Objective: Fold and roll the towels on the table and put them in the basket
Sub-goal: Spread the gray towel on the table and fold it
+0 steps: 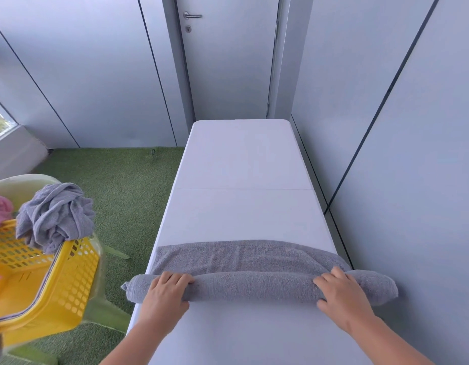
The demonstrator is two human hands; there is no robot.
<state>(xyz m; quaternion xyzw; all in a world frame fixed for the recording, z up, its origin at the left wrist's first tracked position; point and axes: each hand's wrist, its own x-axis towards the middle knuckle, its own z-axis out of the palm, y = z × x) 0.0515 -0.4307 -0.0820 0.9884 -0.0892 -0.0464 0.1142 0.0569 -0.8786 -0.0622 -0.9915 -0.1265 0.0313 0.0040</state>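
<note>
2 grey terry towels: rolled towel point(254, 287) in the grip, crumpled towel point(57, 214) left of it. 1 yellow plastic basket point(70, 275).

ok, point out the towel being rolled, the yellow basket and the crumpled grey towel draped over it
rolled grey towel point(254, 287), head view, middle of the roll
yellow basket point(78, 272), head view, perforated side wall
crumpled grey towel point(57, 214), head view, centre of the heap

The left hand point(163, 292) and right hand point(342, 292) are bare.
</note>
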